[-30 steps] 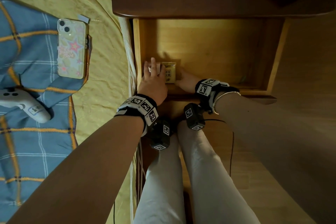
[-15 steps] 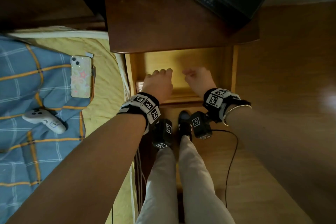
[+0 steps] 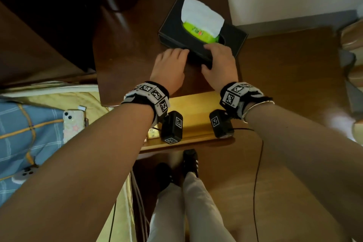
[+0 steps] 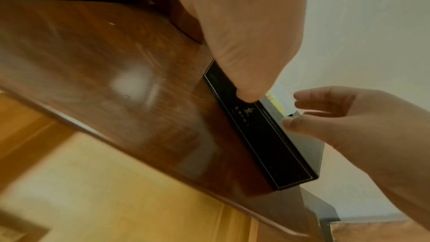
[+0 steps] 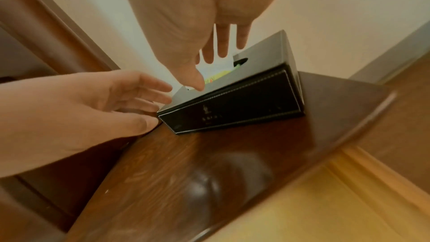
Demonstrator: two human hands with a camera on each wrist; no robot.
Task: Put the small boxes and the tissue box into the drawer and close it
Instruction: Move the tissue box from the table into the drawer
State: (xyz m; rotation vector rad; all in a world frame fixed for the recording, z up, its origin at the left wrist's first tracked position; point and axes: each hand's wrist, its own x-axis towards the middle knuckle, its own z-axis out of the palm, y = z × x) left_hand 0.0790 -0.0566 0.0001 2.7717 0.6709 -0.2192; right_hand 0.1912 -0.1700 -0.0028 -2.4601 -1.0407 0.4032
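A black tissue box (image 3: 231,35) with a white tissue sticking out stands on the dark nightstand top (image 3: 127,55), at the back right. My left hand (image 3: 176,55) is at the box's near left corner, fingers relaxed and spread, thumb by the corner (image 5: 144,122). My right hand (image 3: 212,55) lies over the box's near edge, with straight fingers (image 5: 221,47) above its top. Neither hand grips the tissue box (image 4: 256,135). Below, the drawer (image 3: 196,139) stands open. A small box (image 3: 152,133) shows at its left, mostly hidden by my wrist camera.
A phone (image 3: 72,124) and a white controller (image 3: 19,177) lie on the blue plaid blanket at the left. A black cable (image 3: 257,173) runs over the wooden floor at the right. My legs and shoes stand right before the drawer.
Both hands left the drawer, where they had set a small box, and rose to the nightstand top beside the tissue box. The head view tilted up toward the wall.
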